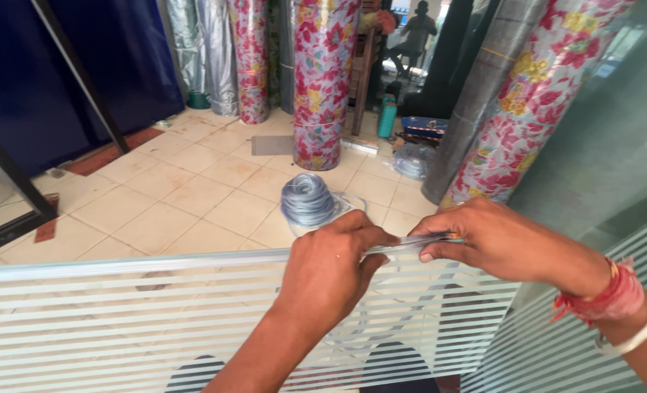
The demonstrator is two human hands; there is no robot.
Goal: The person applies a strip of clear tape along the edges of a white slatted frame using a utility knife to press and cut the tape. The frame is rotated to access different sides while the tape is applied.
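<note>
We pinch the thin clear strip (403,246) with both our left hand (330,273) and right hand (494,240), keeping it flat along the striped glass (119,306) edge.

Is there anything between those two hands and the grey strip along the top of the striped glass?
Nothing visible is. The left hand and right hand both pinch the grey strip directly, at the top edge of the striped glass panel. The coil of grey strip lies on the tiled floor beyond the glass.
</note>
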